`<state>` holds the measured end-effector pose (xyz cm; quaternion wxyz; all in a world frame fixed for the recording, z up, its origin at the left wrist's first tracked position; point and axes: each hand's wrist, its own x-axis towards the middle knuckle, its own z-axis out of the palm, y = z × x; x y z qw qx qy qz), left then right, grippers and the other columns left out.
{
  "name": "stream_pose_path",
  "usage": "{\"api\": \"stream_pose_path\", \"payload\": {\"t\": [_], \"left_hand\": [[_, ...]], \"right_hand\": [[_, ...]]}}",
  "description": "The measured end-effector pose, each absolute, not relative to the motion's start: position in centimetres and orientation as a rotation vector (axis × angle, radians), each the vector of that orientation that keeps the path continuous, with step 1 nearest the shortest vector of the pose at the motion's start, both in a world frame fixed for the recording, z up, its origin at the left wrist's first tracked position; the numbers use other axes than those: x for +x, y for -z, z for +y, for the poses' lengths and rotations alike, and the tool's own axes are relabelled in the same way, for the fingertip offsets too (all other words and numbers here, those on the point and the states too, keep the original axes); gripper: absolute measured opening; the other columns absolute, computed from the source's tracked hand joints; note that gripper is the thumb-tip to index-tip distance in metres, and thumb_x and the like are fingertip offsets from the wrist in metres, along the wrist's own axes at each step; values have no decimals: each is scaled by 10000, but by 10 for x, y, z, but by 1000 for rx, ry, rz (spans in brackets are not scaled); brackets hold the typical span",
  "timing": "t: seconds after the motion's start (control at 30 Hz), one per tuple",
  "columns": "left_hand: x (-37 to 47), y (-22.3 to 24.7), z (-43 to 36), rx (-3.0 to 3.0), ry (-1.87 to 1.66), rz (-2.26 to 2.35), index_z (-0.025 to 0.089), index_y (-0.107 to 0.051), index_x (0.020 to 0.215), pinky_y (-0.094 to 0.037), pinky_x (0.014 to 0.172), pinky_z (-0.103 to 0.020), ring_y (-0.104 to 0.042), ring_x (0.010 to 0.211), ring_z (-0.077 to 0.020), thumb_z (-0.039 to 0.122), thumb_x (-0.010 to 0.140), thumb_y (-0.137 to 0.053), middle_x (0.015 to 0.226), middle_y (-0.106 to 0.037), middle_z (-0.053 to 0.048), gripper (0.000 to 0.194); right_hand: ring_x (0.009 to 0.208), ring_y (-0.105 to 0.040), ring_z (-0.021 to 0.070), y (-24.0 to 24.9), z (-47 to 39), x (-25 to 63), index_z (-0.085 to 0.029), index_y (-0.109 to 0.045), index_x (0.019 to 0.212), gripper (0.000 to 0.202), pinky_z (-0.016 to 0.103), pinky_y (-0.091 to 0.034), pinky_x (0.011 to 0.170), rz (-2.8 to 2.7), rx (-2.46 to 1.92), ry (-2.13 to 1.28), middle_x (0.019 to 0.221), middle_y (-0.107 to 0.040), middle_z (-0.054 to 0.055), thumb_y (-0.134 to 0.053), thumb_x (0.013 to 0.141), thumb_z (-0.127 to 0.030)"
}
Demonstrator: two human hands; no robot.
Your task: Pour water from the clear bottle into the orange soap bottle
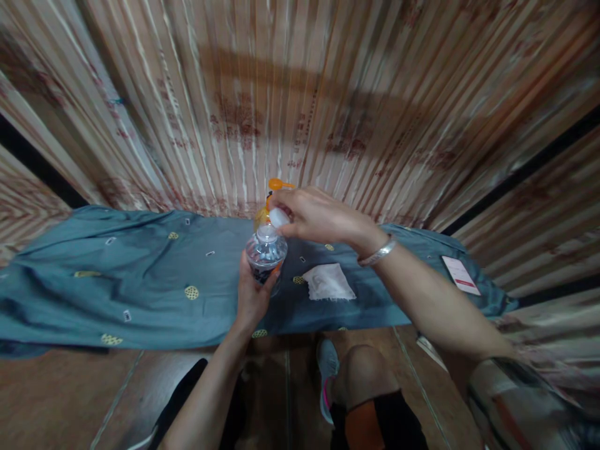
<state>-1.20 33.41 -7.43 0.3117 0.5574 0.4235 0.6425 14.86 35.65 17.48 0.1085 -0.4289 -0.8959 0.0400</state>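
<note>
My left hand (pixel 254 289) is wrapped round a clear plastic bottle (pixel 266 253) with a dark label, which stands upright over the blue cloth. Between the thumb and fingers of my right hand (pixel 304 214) is a white cap (pixel 279 217), tilted just above the bottle's mouth. Whether the cap touches the rim I cannot tell. Right behind the bottle stands a yellow pump bottle (pixel 261 218) with an orange pump head (pixel 276 184), partly hidden by my right hand and the clear bottle.
A folded white cloth (pixel 329 282) lies right of the bottle on the patterned blue cover (pixel 154 275). A phone (pixel 460 275) with a lit screen rests at the far right. Pleated curtains (pixel 281 94) hang close behind. Below are the tiled floor and my legs.
</note>
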Motion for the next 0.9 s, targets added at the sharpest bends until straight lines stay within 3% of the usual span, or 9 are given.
{"api": "stream_pose_path", "payload": {"t": [0.1,0.2,0.3,0.4,0.67,0.8,0.9], "left_hand": [[-12,75,334,1453,-1690,1136,275,-492,1613,-395,1337,-553,-571,1578,-360,390,853,-889,1666,-622,-180,865],[-13,76,335,1439,-1683,1151,299,-503,1609,-417,1328,-542,-590,1563,-352,356,832,-902,1671,-624,-160,875],[-14,76,335,1435,-1677,1160,289,-533,1591,-419,1328,-545,-601,1550,-360,353,830,-907,1658,-633,-163,850],[-15,75,335,1440,-1678,1166,291,-544,1587,-396,1343,-538,-573,1577,-356,369,850,-894,1667,-626,-151,820],[-16,73,336,1456,-1674,1155,299,-549,1582,-403,1336,-550,-582,1571,-368,412,845,-904,1656,-635,-161,825],[-16,74,337,1457,-1678,1145,290,-532,1594,-395,1338,-557,-580,1570,-372,412,842,-909,1663,-627,-173,850],[-16,74,337,1452,-1678,1145,278,-542,1594,-404,1332,-555,-597,1551,-378,434,844,-911,1646,-639,-174,850]], "right_hand": [[897,-708,188,-137,335,174,-153,-716,1194,296,305,-513,848,-2338,-1337,-464,1007,-774,19,-799,912,-190],[903,-761,195,-75,309,187,-188,-712,1232,401,323,-580,855,-2061,-1412,-767,1042,-808,14,-844,853,-198],[945,-804,223,-12,288,182,-208,-725,1305,509,350,-623,877,-1915,-1562,-843,1112,-840,49,-858,820,-132],[962,-824,250,29,278,167,-225,-768,1256,461,369,-649,897,-1891,-1641,-810,1048,-847,42,-857,819,-107],[1134,-827,295,54,271,170,-224,-800,1292,398,452,-644,1052,-1804,-1723,-709,1286,-850,117,-836,896,-229],[997,-848,264,55,260,229,-256,-835,1221,357,365,-652,963,-1472,-1994,-453,1093,-890,61,-835,871,-327],[976,-856,301,55,251,287,-235,-835,1126,279,379,-652,906,-1283,-2136,-327,1025,-892,101,-766,878,-343]]}}
